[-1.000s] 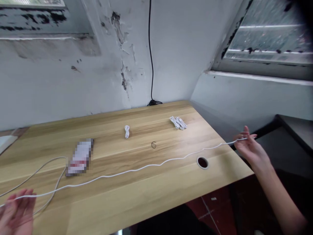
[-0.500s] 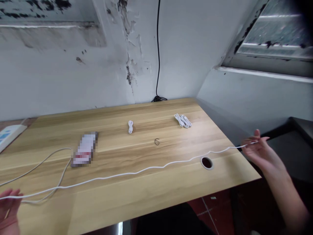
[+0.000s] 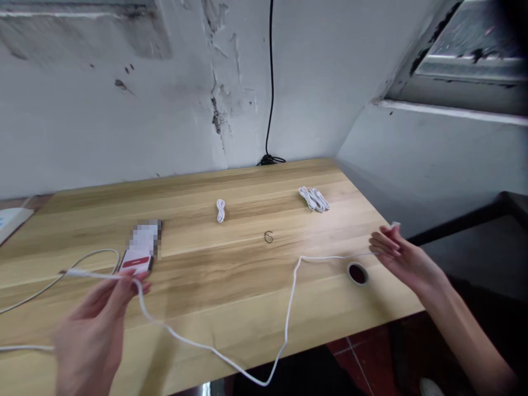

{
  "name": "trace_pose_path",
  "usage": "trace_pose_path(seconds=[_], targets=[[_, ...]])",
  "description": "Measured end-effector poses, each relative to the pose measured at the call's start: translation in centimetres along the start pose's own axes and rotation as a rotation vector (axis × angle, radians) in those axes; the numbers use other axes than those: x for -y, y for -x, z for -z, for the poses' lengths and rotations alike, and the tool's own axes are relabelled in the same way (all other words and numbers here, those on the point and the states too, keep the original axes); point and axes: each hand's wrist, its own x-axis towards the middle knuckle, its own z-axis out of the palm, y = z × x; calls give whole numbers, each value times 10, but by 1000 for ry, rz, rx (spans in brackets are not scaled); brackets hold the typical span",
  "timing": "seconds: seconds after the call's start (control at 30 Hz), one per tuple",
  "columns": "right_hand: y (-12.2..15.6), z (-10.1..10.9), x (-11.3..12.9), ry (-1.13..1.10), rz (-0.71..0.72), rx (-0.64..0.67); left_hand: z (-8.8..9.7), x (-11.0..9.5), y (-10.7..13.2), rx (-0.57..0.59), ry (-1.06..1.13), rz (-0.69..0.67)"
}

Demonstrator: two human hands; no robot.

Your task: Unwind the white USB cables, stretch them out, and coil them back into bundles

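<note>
A long white charging cable [image 3: 292, 297] runs between my two hands and sags past the desk's front edge. My left hand [image 3: 103, 313] pinches it near one end, with the plug pointing left over the desk. At the desk's right side, my right hand [image 3: 390, 247] has its fingers closed on the other end, and a small white connector shows above them. Behind my left fingers lies a phone [image 3: 142, 247], its screen partly blurred, with a thin cord curving beside it.
On the wooden desk [image 3: 231, 264] lie a small coiled white cable [image 3: 220, 210], a pair of white bundles [image 3: 314, 199] and a thin dark twist tie [image 3: 268, 237]. A round cable hole [image 3: 357, 273] sits near the right edge. A black cord [image 3: 271, 82] hangs along the wall.
My left hand has come in from the left edge toward the phone, and my right hand has moved inward. The cable, stretched almost straight before, now hangs slack. Both hands have closed more on it.
</note>
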Motion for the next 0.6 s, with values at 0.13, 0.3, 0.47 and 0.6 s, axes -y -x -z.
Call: trace_pose_path(seconds=[0.13, 0.3, 0.47, 0.6], targets=[[8, -50, -11, 158, 8, 100, -58, -30, 0, 181, 115, -71], [27, -72, -29, 704, 50, 227, -119, -37, 0, 509, 72, -179], [42, -67, -61, 1169, 360, 250, -175, 0, 16, 629, 42, -252], [49, -57, -81, 1361, 404, 249, -194, 30, 24, 584, -32, -334]])
